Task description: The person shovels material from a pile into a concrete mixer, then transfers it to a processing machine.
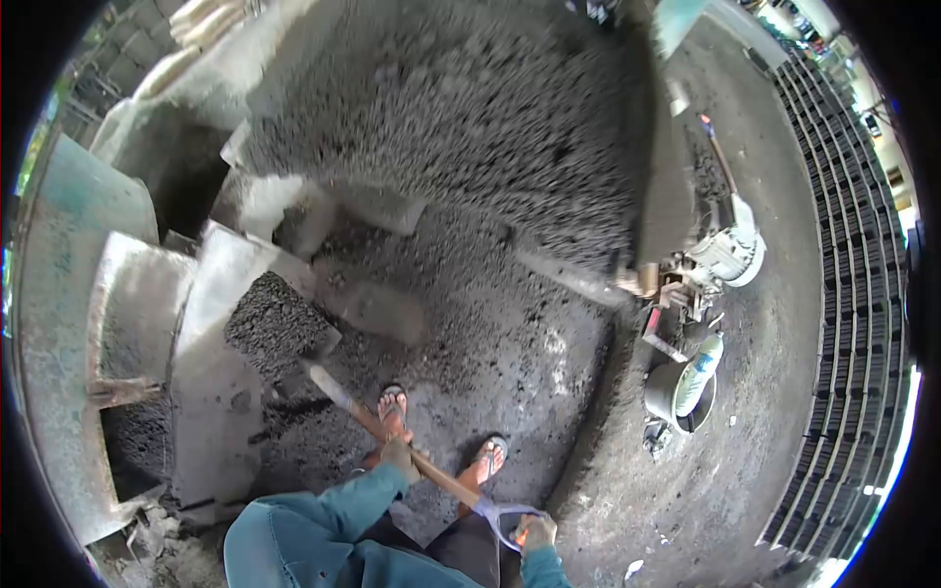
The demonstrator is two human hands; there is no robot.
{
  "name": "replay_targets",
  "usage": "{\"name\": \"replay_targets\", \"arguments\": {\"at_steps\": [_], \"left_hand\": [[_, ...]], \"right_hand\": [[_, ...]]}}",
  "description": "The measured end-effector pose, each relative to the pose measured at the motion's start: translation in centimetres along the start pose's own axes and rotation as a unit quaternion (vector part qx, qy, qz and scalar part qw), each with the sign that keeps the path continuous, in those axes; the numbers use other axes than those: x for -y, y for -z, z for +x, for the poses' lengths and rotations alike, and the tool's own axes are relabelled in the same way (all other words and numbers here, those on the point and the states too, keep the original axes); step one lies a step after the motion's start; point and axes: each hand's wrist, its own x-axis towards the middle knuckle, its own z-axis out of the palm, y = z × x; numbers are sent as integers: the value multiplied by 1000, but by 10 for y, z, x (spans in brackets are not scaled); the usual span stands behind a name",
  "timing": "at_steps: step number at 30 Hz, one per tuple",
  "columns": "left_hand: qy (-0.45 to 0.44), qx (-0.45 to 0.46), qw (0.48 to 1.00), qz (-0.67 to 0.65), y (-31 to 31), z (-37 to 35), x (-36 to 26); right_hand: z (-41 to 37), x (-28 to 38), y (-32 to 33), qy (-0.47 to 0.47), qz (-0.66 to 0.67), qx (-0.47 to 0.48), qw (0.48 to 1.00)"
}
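A shovel (446,480) slants across in front of my legs, its wooden shaft running up to the left. Wrapped round the middle of the shaft is my left hand (398,458). At the lower end, my right hand (536,532) grips the pale D-shaped handle. A heap of dark, crumbly grit (274,326) covers most of the blade, which is at the light-coloured slab (211,294) on the left. Only a grey edge of the blade shows beside the heap.
A large pile of dark grit (490,108) fills the top. To the right are a motor (728,257), a bucket (667,394) holding a green plastic bottle (698,377), and long racks of dark blocks (843,323). My sandalled feet (488,456) stand on the dusty floor.
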Motion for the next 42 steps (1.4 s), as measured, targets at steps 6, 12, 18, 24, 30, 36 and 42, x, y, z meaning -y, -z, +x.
{"name": "replay_targets", "arguments": {"at_steps": [6, 12, 18, 24, 30, 36, 42], "left_hand": [[-154, 259, 953, 37, -69, -180, 1], [-193, 289, 936, 48, -89, -202, -1], [48, 133, 990, 27, -61, -51, 105], [146, 139, 973, 112, -140, 88, 200], [196, 236, 950, -55, -304, 138, 64], [42, 162, 986, -24, -355, 97, -192], [0, 207, 978, -34, -319, 185, -226]], "right_hand": [[26, 27, 0, -96, 126, 84, 984], [79, 48, 20, 202, -113, 197, 953], [-42, 80, 81, 45, 3, -31, 998], [-24, 121, 67, 141, -38, -236, 961], [29, 292, -119, 208, -112, -112, 965], [71, 336, -348, 642, -583, 2, 499], [112, 239, -385, 292, -56, 35, 954]]}}
